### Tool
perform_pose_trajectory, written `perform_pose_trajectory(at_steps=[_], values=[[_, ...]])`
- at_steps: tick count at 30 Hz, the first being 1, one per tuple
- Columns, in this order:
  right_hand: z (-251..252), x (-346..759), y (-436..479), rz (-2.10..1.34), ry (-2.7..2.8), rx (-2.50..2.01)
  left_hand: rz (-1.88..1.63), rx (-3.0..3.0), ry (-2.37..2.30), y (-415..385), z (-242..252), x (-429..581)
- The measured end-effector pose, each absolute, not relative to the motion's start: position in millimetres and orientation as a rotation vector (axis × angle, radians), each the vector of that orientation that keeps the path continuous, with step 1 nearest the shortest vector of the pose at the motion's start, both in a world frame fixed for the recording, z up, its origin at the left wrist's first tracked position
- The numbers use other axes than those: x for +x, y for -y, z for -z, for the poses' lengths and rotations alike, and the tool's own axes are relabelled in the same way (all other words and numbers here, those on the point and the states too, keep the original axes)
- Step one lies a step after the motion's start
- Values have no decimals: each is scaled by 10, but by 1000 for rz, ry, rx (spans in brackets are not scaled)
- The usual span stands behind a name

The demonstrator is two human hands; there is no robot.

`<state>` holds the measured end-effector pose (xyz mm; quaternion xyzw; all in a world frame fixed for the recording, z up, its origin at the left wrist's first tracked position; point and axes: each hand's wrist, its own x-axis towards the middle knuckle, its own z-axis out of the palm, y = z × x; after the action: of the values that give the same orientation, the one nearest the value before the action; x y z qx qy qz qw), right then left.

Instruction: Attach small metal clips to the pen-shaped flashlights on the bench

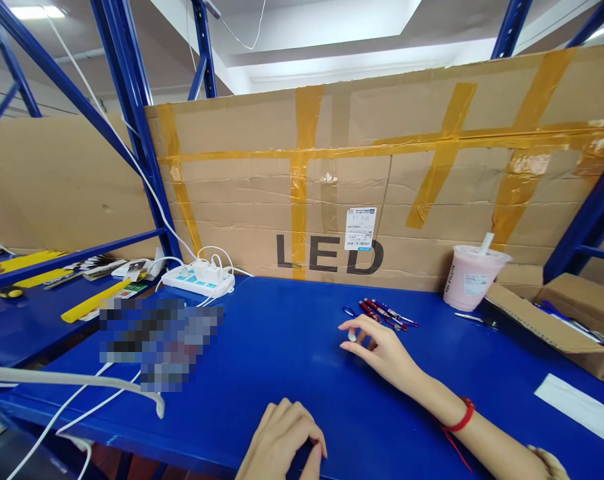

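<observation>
My right hand (379,347) is over the blue table, its thumb and fingers curved around a small silver-ended cylinder (352,335). The cylinder points partly toward me, so most of its length is hidden. Just behind this hand lies a small group of red and blue pens (382,312), some with cord loops. My left hand (285,440) is low at the table's front edge. Its fingers are loosely bent, the thumb stands apart from them, and nothing shows between them.
A pink drink cup (472,277) with a straw stands at the back right, near an opened cardboard box (572,327) and a dark slim tool (476,321). White paper (582,410) lies at right. A power strip (199,277) with cables sits at left, beside a blurred patch.
</observation>
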<state>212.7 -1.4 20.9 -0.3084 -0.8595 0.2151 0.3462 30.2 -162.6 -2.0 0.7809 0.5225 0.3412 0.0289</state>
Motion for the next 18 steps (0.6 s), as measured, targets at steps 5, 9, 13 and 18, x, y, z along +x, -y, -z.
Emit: perform_pose_trajectory(at_steps=[5, 9, 13, 18], values=[[-211, 2122, 22, -594, 2269, -815, -794, 2239, -1814, 1467, -108, 244], [-221, 2118, 30, -607, 2298, -824, -631, 2190, -1876, 1311, -196, 141], [-232, 2115, 31, -632, 2323, -843, -638, 2162, -1868, 1272, -197, 99], [-229, 2114, 26, -590, 2360, -839, -651, 2131, -1853, 1309, -193, 101]])
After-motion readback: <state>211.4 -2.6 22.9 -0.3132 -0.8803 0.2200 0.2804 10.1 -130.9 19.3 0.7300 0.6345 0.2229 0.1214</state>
